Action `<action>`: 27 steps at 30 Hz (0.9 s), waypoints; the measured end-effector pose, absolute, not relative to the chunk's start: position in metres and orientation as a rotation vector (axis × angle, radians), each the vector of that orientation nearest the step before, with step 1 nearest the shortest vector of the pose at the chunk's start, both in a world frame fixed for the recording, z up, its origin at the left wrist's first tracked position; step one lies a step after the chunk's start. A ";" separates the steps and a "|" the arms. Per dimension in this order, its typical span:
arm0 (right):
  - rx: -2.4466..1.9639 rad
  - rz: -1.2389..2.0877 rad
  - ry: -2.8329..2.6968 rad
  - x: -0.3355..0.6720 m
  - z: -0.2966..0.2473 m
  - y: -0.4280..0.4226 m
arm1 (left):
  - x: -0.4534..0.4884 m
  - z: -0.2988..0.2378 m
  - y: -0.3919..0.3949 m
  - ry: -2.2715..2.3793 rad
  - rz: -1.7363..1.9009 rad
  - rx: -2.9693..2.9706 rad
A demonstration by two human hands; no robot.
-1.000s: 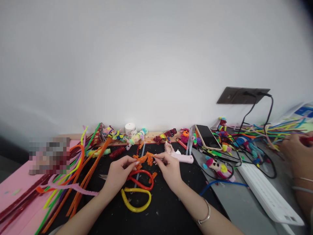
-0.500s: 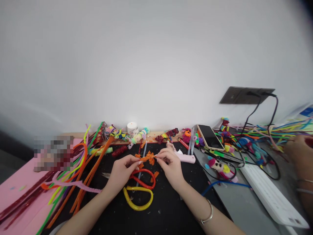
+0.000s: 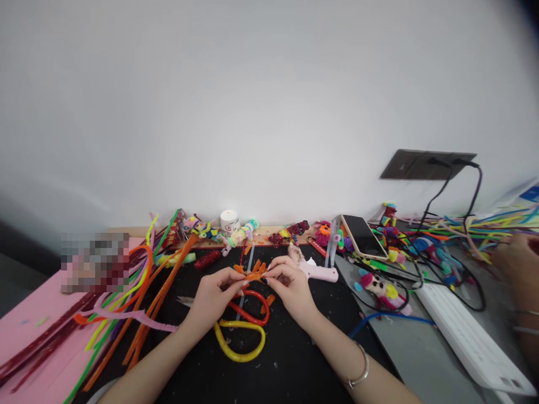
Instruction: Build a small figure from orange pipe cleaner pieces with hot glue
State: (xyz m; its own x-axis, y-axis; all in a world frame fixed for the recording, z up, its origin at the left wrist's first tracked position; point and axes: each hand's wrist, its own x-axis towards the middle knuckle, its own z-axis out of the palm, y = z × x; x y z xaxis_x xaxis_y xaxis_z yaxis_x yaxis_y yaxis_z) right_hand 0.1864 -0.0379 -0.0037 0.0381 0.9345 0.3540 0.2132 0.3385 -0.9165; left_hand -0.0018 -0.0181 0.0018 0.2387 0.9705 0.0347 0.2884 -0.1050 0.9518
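Between my two hands is a small orange pipe cleaner piece [image 3: 254, 274], bent into short loops. My left hand [image 3: 219, 292] pinches its left end between thumb and fingers. At its right end, my right hand [image 3: 291, 286] is closed in a pinch too, fingertips pressed together. Under and in front of my left hand lie scissors with one red handle loop [image 3: 257, 321] and one yellow handle loop [image 3: 240, 359]; the blade tips [image 3: 184, 301] poke out to its left. A loose orange scrap [image 3: 267, 304] rests on the black mat [image 3: 295, 365].
Long pipe cleaners [image 3: 143, 314] spread at left over a pink sheet [image 3: 29, 331]. Behind my hands lie a pink glue gun [image 3: 322, 273], a white jar [image 3: 229, 220] and several fuzzy figures. A phone [image 3: 364, 237], power strip [image 3: 471, 336] and another person's hand [image 3: 516, 264] are at right.
Both pinched hands have shifted slightly, and the orange piece has turned and sits a little lower between them. The view has moved a touch; the scissors stay put.
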 end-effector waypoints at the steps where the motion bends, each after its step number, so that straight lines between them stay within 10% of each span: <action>1: -1.119 0.782 -1.449 0.187 -0.004 -0.038 | -0.002 0.002 -0.018 1.207 0.923 1.577; 27: -1.156 0.759 -1.500 0.187 -0.004 -0.038 | -0.004 -0.006 -0.017 1.046 0.959 1.619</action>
